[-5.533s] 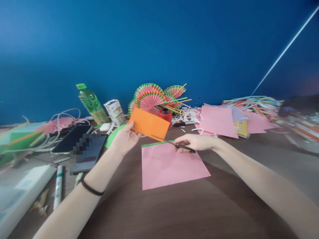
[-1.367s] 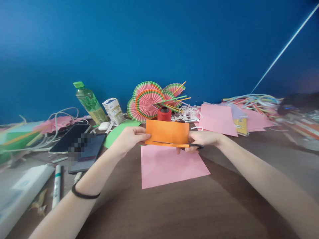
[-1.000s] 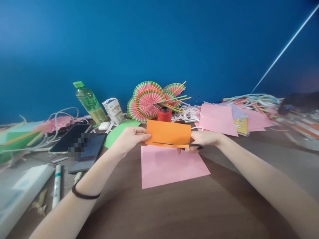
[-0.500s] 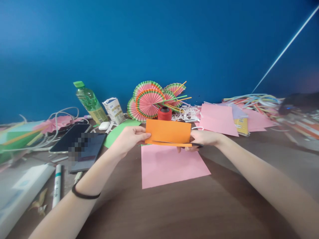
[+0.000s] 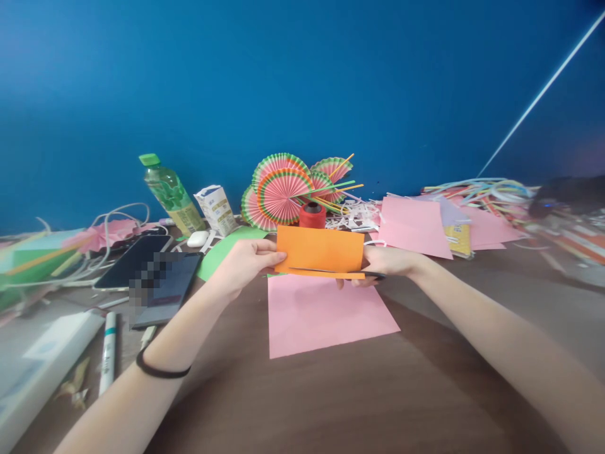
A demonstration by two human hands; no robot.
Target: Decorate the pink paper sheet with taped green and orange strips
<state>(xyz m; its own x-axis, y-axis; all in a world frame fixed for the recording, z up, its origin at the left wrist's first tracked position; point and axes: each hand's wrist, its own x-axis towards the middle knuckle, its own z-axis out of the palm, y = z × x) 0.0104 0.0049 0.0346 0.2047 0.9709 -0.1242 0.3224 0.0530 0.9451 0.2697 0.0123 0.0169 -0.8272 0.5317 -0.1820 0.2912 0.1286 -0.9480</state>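
At centre frame, the left hand (image 5: 246,258) has fingers pinching rectangular orange paper (image 5: 321,248); the right hand (image 5: 390,260) has fingers around black-handled metal scissors (image 5: 376,275). Lower left, the cylindrical white marker (image 5: 108,356) bears blurred lettering.

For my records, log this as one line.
left hand: holding orange paper; right hand: holding scissors along paper's lower edge; pink sheet: flat on table

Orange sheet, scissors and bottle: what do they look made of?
Orange sheet: paper or thin card, matte, judging by its shine-free, even face. Scissors: thin, straight blade suggests metal; smooth-looking dark handle, perhaps plastic. Bottle: probably plastic, glossy, with a see-through shoulder.
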